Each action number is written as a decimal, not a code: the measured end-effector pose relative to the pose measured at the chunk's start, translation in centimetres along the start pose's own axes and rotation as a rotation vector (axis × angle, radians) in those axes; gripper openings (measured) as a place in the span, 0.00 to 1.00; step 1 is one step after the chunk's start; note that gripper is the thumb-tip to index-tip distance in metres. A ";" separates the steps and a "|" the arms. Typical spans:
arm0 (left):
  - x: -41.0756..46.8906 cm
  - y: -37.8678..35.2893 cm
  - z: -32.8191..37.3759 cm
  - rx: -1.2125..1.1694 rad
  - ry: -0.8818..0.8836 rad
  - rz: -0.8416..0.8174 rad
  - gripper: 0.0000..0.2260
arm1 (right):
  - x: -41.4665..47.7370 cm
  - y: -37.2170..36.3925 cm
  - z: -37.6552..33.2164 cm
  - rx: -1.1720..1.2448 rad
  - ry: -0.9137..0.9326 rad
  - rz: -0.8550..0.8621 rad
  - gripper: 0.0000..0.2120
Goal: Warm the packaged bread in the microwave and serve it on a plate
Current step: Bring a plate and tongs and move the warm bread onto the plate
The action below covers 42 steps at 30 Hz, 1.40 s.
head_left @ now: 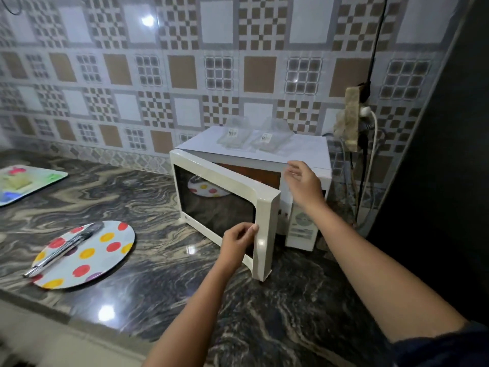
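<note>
No text, brand or number can be read anywhere in this view. The 2 clear packets [244, 135] on top of the microwave [304, 154] each carry a small white sticker with dark bars, the left one [232, 132] at about 9 o'clock from the right one [265, 136]; the marks are too small to make out. A small round emblem [186, 219] sits at the 7 o'clock corner of the microwave door [264, 221], illegible. The control panel [301, 226] shows a round dial and rows of faint printing, blurred beyond reading.
</note>
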State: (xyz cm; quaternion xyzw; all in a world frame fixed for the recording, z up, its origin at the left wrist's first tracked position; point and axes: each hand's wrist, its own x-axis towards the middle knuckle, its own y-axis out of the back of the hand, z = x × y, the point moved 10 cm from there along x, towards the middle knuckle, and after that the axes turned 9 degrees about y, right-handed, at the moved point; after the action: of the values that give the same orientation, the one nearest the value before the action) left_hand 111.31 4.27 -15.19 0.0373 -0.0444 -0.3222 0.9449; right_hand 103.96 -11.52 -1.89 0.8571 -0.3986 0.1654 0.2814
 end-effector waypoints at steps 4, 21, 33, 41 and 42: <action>-2.1 1.7 0.0 -0.037 -0.002 0.039 0.08 | -4.2 -4.6 -4.0 0.042 0.197 -0.206 0.10; -12.0 16.2 -3.6 0.258 -0.179 0.150 0.24 | -16.8 -16.8 -14.8 -0.065 0.446 -0.137 0.15; -12.1 29.8 -6.1 0.040 0.083 0.107 0.23 | -19.8 -31.8 -23.1 -0.339 0.311 -0.281 0.22; -11.7 33.8 -6.7 0.013 0.198 0.085 0.15 | -18.8 -34.3 -25.4 -0.478 0.364 -0.296 0.22; -11.8 34.1 -6.6 0.012 0.196 0.084 0.13 | -18.7 -34.3 -25.5 -0.488 0.370 -0.294 0.21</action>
State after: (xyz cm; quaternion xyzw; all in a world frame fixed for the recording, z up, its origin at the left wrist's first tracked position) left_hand 123.40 38.68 -19.05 0.0722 0.0448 -0.2770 0.9571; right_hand 117.38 33.12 -3.35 0.7683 -0.2408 0.1754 0.5665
